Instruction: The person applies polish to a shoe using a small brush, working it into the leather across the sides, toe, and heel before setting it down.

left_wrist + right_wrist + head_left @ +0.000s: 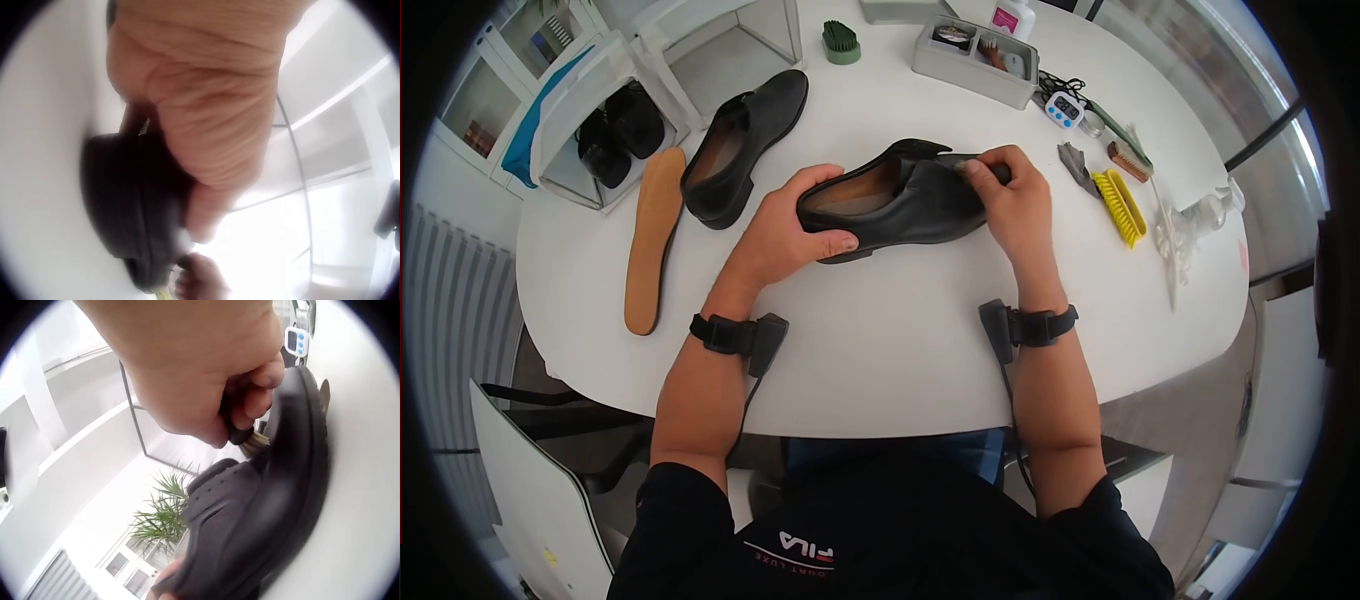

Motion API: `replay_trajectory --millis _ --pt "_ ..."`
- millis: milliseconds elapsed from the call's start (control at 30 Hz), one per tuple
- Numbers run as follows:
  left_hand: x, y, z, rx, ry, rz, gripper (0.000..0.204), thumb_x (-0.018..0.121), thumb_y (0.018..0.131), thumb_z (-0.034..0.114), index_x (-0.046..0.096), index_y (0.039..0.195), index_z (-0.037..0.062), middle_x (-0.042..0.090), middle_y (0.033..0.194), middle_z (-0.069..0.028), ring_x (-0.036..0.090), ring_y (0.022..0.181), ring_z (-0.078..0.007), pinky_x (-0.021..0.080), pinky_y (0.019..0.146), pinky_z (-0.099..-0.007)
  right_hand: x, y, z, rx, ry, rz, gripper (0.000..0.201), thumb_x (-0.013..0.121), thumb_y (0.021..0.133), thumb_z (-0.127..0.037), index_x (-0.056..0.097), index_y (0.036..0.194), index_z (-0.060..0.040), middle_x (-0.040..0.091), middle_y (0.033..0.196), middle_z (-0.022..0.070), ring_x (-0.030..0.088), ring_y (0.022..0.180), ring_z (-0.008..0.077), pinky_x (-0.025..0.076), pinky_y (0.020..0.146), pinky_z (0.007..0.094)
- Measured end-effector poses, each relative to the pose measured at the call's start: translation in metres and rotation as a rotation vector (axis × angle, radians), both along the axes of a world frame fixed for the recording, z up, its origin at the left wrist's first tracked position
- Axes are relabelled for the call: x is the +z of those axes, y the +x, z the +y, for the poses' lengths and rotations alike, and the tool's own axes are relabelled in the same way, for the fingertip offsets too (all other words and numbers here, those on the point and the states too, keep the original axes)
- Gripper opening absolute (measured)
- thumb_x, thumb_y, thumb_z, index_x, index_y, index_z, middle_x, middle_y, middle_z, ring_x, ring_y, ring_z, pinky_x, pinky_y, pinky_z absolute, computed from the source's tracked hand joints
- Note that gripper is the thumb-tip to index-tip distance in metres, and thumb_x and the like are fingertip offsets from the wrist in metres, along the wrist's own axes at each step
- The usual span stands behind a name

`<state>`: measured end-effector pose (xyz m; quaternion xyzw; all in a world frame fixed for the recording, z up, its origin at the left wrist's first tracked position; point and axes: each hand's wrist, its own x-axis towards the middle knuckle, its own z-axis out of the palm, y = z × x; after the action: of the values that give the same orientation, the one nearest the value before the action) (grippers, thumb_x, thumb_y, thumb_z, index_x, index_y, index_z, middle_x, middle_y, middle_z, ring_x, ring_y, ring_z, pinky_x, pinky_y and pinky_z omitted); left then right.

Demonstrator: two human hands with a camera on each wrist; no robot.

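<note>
A black leather shoe point(925, 208) lies sideways before me on the white table, its toe to the right and its tan inside showing. My left hand point(775, 235) grips the heel end, thumb on the near side and fingers over the far rim. At the front half, my right hand point(1017, 205) holds a small brush with a dark handle. Its pale bristles point(255, 445) meet the upper near the lace holes in the right wrist view; the palm hides much of the handle. The left wrist view shows the dark heel point(119, 194) below my left hand.
The other black shoe point(765, 125) and a tan insole point(652, 240) lie at left, by an open box point(565, 160) with dark shoes. Behind are a green brush point(840, 45) and a grey case point(975, 83). A timer point(1064, 110) and yellow brush point(1118, 207) lie right.
</note>
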<state>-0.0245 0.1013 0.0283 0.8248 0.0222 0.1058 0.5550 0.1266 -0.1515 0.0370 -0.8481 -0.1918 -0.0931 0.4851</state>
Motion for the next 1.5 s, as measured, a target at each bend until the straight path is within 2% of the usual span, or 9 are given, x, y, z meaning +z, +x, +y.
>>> replay_trajectory --millis 133,267,333,467,833,1000,1200,1333,1500 --pt "0.002 -0.001 0.001 0.069 -0.003 -0.014 0.076 0.094 0.076 0.019 0.059 0.141 0.0018 0.068 0.129 -0.0099 0.062 0.122 -0.0186 0.048 0.108 -0.0321 0.016 -0.001 -0.009 0.353 0.158 0.511 0.022 0.077 0.095 -0.023 0.071 0.096 -0.0019 0.064 0.07 0.0025 0.058 0.064 0.0145 0.05 0.064 0.0326" --pt "0.0 0.002 0.005 0.119 0.109 -0.123 0.066 0.09 0.078 0.012 0.062 0.137 0.0016 0.069 0.131 -0.0116 0.064 0.123 -0.0236 0.05 0.106 -0.0344 0.013 0.002 -0.009 0.424 0.124 0.522 0.022 0.078 0.095 -0.021 0.071 0.096 -0.0006 0.066 0.071 0.0019 0.058 0.066 0.0116 0.05 0.063 0.0307" --pt "0.0 0.007 0.004 0.267 0.67 -0.616 0.056 0.084 0.078 0.005 0.066 0.131 0.0016 0.07 0.132 -0.0134 0.066 0.122 -0.0308 0.053 0.104 -0.0382 0.007 0.001 -0.003 0.052 0.165 0.143 0.022 0.078 0.095 -0.024 0.071 0.096 -0.0028 0.07 0.072 0.0052 0.064 0.065 0.017 0.052 0.065 0.0333" --pt "0.003 0.008 -0.007 0.197 0.817 -0.722 0.044 0.081 0.077 -0.001 0.071 0.12 0.0005 0.071 0.13 -0.0128 0.067 0.117 -0.0343 0.053 0.102 -0.0421 0.003 -0.015 0.01 -0.013 -0.118 -0.053 0.025 0.077 0.095 -0.03 0.072 0.098 -0.0058 0.076 0.08 0.0115 0.074 0.077 0.0288 0.055 0.071 0.0393" --pt "-0.013 0.009 -0.041 0.206 0.53 -0.505 0.055 0.081 0.084 0.003 0.064 0.136 -0.0018 0.067 0.137 -0.0188 0.074 0.086 -0.0218 0.059 0.065 -0.0303 0.014 -0.037 0.006 0.934 -0.003 0.262 0.017 0.081 0.091 -0.016 0.072 0.095 -0.0024 0.069 0.075 0.0038 0.063 0.07 0.0118 0.047 0.061 0.0311" --pt "-0.017 0.008 -0.049 0.198 0.292 -0.29 0.066 0.082 0.087 0.009 0.055 0.146 -0.0022 0.06 0.146 -0.0204 0.073 0.077 -0.0176 0.058 0.063 -0.0279 0.017 0.003 -0.014 0.225 0.416 0.264 0.019 0.078 0.097 -0.02 0.072 0.1 -0.0022 0.068 0.073 0.0004 0.06 0.067 0.0062 0.046 0.059 0.025" --pt "-0.017 0.007 -0.038 0.22 0.356 -0.284 0.059 0.081 0.092 0.025 0.06 0.139 -0.0031 0.063 0.135 -0.0154 0.072 0.082 -0.0216 0.06 0.071 -0.0312 0.01 0.009 -0.013 -0.017 0.073 0.12 0.022 0.079 0.094 -0.022 0.073 0.102 -0.0017 0.07 0.075 0.002 0.066 0.068 0.0102 0.05 0.062 0.0248" --pt "-0.022 0.01 -0.026 0.303 0.35 -0.341 0.063 0.077 0.098 0.038 0.058 0.142 -0.0033 0.058 0.147 -0.0201 0.069 0.116 -0.0321 0.059 0.093 -0.0363 0.015 0.002 -0.017 0.316 0.133 0.542 0.017 0.078 0.094 -0.019 0.074 0.097 -0.0022 0.07 0.075 0.0032 0.068 0.066 0.0114 0.05 0.056 0.0255" --pt "-0.03 0.01 -0.025 -0.061 0.12 -0.171 0.098 0.082 0.092 0.045 0.034 0.163 -0.0015 0.043 0.164 -0.0238 0.042 0.153 -0.035 0.034 0.124 -0.0403 -0.001 -0.018 0.005 0.744 0.174 0.646 0.019 0.079 0.097 -0.015 0.07 0.107 -0.0021 0.07 0.088 0.0036 0.071 0.076 0.012 0.057 0.068 0.0267"
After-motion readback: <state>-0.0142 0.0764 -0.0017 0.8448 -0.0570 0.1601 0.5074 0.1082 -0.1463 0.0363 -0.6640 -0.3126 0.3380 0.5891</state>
